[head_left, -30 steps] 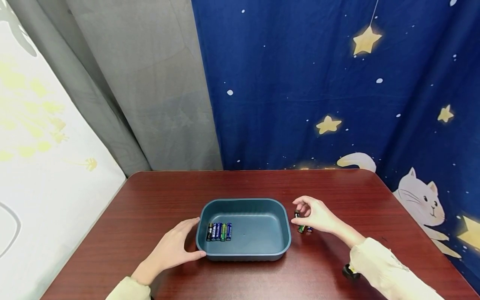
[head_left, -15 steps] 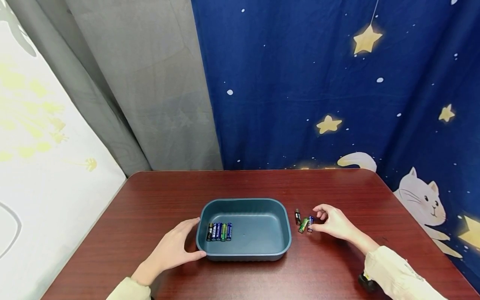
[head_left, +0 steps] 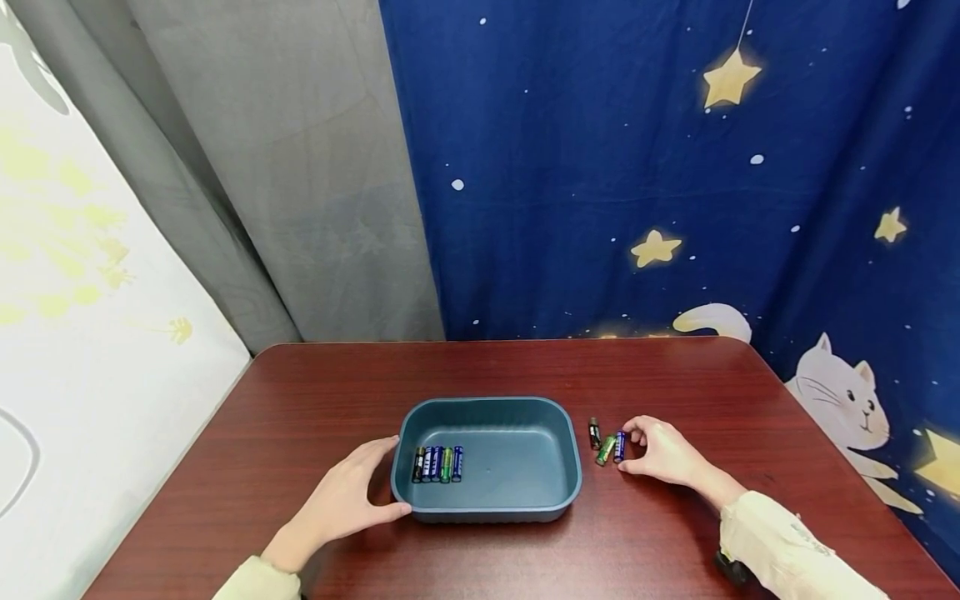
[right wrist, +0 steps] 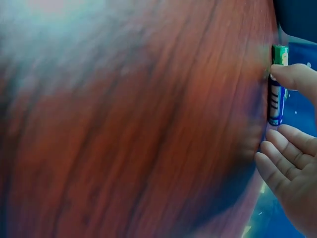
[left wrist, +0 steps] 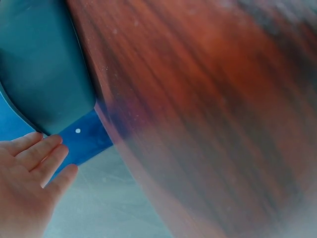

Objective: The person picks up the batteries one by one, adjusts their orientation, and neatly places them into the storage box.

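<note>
My left hand (head_left: 337, 493) lies along the left end of a dark teal plastic bin (head_left: 487, 513); its fairly straight fingers and thumb touch the rim. In the left wrist view, the left hand (left wrist: 34, 173) shows straight fingers against the bin's edge (left wrist: 49, 74). Right of the bin, my right hand (head_left: 663, 454) pinches a blue battery (head_left: 619, 447) by its two ends, thumb at the near end and index finger at the far end. The right wrist view shows this blue battery (right wrist: 275, 103) between them. Beside it lie a green battery (head_left: 605, 451) and a black battery (head_left: 594, 433).
Inside the bin, at its left, several batteries (head_left: 437, 464) lie side by side in a row: black, blue and green. The reddish-brown wooden table (head_left: 337, 375) runs back to a grey curtain (head_left: 360, 208) and a blue starry curtain (head_left: 562, 167).
My right hand has moved right, from over the black battery to the blue one, and its fingers have closed onto the blue battery's ends. The left hand and bin have stayed put.
</note>
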The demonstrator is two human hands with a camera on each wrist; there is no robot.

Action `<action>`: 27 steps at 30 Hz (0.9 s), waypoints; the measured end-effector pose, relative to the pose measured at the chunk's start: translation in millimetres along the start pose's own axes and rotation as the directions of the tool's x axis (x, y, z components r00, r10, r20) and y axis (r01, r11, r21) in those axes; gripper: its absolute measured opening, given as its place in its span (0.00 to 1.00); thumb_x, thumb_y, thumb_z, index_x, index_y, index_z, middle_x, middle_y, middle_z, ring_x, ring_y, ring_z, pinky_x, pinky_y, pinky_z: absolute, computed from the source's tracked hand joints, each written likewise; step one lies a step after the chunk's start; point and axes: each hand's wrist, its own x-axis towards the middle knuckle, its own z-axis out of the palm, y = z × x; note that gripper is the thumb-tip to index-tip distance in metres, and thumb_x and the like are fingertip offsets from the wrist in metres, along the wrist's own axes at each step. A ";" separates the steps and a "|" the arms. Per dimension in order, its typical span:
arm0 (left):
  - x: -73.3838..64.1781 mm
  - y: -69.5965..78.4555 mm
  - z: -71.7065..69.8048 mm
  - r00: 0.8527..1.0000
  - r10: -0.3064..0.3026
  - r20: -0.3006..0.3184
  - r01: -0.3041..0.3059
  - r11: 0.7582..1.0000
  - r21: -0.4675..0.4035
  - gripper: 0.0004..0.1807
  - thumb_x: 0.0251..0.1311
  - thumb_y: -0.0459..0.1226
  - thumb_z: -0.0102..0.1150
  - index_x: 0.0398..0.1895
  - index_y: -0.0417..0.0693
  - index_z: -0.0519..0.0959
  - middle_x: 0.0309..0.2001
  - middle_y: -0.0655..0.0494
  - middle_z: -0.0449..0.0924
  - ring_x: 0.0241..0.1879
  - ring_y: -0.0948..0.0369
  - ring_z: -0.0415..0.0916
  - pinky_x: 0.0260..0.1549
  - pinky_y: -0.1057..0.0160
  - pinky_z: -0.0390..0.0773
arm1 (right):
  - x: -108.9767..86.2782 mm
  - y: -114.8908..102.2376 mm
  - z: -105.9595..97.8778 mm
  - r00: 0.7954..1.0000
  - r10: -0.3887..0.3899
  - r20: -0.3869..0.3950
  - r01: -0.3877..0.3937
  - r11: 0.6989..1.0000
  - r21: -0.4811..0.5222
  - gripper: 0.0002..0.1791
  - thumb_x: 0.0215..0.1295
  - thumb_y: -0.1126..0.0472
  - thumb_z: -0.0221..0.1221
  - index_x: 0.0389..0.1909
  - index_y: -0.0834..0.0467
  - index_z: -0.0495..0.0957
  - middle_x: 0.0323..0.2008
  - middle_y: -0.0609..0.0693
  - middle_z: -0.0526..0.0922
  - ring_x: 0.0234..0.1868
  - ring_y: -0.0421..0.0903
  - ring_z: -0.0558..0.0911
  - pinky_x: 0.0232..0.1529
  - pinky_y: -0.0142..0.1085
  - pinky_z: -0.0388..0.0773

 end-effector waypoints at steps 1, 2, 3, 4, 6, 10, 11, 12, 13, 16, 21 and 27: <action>-0.1 0.1 -0.1 1.000 -0.001 0.000 0.001 1.000 0.001 0.47 0.38 0.61 0.66 0.62 0.49 0.66 0.58 0.58 0.69 0.57 0.59 0.65 0.49 0.51 0.72 | 0.8 -0.7 0.4 1.000 -0.012 0.003 0.012 1.000 -0.013 0.25 0.34 0.54 0.72 0.34 0.61 0.75 0.25 0.44 0.72 0.28 0.40 0.71 0.29 0.31 0.70; -0.1 0.2 -0.3 1.000 -0.003 0.000 0.003 1.000 0.001 0.47 0.37 0.61 0.66 0.62 0.50 0.66 0.58 0.58 0.69 0.57 0.59 0.65 0.49 0.51 0.72 | 1.5 -1.4 0.6 1.000 -0.020 0.007 0.020 1.000 -0.019 0.24 0.34 0.55 0.72 0.34 0.61 0.75 0.25 0.44 0.72 0.29 0.40 0.71 0.29 0.32 0.71; -0.1 0.3 -0.3 1.000 -0.003 0.002 0.003 1.000 0.001 0.47 0.37 0.61 0.66 0.62 0.50 0.66 0.58 0.58 0.69 0.58 0.59 0.65 0.50 0.52 0.72 | 2.0 -2.1 0.9 1.000 -0.025 0.010 0.025 0.999 -0.023 0.24 0.34 0.56 0.72 0.33 0.60 0.75 0.25 0.44 0.72 0.29 0.40 0.72 0.29 0.32 0.71; -0.1 0.3 -0.2 1.000 -0.004 0.002 0.004 1.000 0.002 0.47 0.38 0.61 0.66 0.62 0.50 0.66 0.58 0.58 0.69 0.58 0.59 0.65 0.50 0.52 0.72 | 2.3 -2.7 1.1 1.000 -0.027 0.013 0.027 0.999 -0.029 0.23 0.34 0.56 0.71 0.33 0.60 0.75 0.25 0.44 0.72 0.28 0.40 0.72 0.29 0.32 0.71; 0.0 0.0 0.1 1.000 -0.004 0.000 0.004 1.000 0.005 0.46 0.38 0.61 0.65 0.62 0.50 0.66 0.58 0.58 0.69 0.57 0.59 0.65 0.50 0.52 0.72 | 2.4 -3.4 1.2 0.999 -0.028 0.018 0.028 0.999 -0.033 0.22 0.35 0.56 0.71 0.32 0.59 0.75 0.25 0.44 0.72 0.28 0.40 0.71 0.29 0.32 0.71; -0.1 -0.4 0.5 1.000 -0.003 -0.005 0.003 1.000 -0.002 0.47 0.38 0.61 0.65 0.62 0.50 0.66 0.58 0.59 0.69 0.57 0.59 0.66 0.49 0.51 0.72 | 1.5 -3.9 1.2 0.999 -0.036 0.016 0.036 0.999 -0.025 0.21 0.36 0.58 0.71 0.32 0.60 0.75 0.25 0.44 0.72 0.28 0.40 0.72 0.29 0.31 0.71; 0.0 -0.6 0.6 1.000 -0.001 -0.006 0.001 1.000 0.000 0.47 0.38 0.61 0.65 0.62 0.50 0.66 0.58 0.59 0.69 0.57 0.59 0.66 0.49 0.51 0.72 | 1.2 -3.9 1.1 0.999 -0.037 0.013 0.037 0.999 -0.022 0.21 0.36 0.58 0.71 0.32 0.60 0.75 0.25 0.44 0.72 0.28 0.41 0.72 0.29 0.31 0.71; 0.0 -0.6 0.6 1.000 0.002 -0.008 -0.002 1.000 0.002 0.47 0.37 0.61 0.66 0.62 0.50 0.66 0.58 0.59 0.69 0.57 0.59 0.66 0.49 0.51 0.72 | 0.7 -3.8 1.0 0.999 -0.037 0.009 0.037 0.999 -0.018 0.21 0.36 0.58 0.71 0.32 0.60 0.75 0.25 0.45 0.72 0.28 0.41 0.72 0.29 0.31 0.71; 0.1 -0.7 0.6 1.000 0.005 -0.011 -0.005 1.000 0.003 0.47 0.37 0.60 0.66 0.62 0.50 0.67 0.58 0.59 0.69 0.57 0.59 0.66 0.49 0.52 0.72 | 0.3 -3.6 0.9 0.999 -0.037 0.007 0.037 0.999 -0.014 0.21 0.36 0.58 0.71 0.32 0.60 0.75 0.25 0.45 0.72 0.28 0.41 0.72 0.29 0.31 0.71; 0.1 -1.2 0.5 1.000 0.015 -0.017 -0.015 1.000 0.009 0.47 0.37 0.60 0.67 0.62 0.49 0.67 0.57 0.59 0.70 0.57 0.60 0.66 0.49 0.52 0.72 | -0.8 -2.8 0.7 0.999 -0.033 0.003 0.033 0.999 -0.004 0.21 0.36 0.58 0.71 0.32 0.60 0.75 0.25 0.45 0.72 0.28 0.41 0.72 0.29 0.31 0.71; 0.3 -1.3 0.0 0.999 0.024 -0.021 -0.024 1.000 0.007 0.47 0.36 0.59 0.67 0.62 0.49 0.67 0.57 0.59 0.69 0.57 0.60 0.66 0.50 0.53 0.72 | -1.5 -1.4 0.5 0.999 -0.035 -0.007 0.035 0.999 0.012 0.21 0.36 0.58 0.71 0.33 0.60 0.75 0.25 0.45 0.73 0.28 0.41 0.72 0.29 0.31 0.71; 0.4 -1.2 0.1 1.000 0.022 -0.020 -0.022 1.000 0.013 0.47 0.36 0.59 0.67 0.62 0.49 0.67 0.57 0.58 0.70 0.57 0.60 0.66 0.50 0.53 0.72 | 1.9 -3.5 -4.1 0.998 -0.047 -0.040 0.048 0.998 0.036 0.21 0.36 0.59 0.71 0.33 0.61 0.75 0.25 0.46 0.73 0.27 0.41 0.73 0.29 0.30 0.71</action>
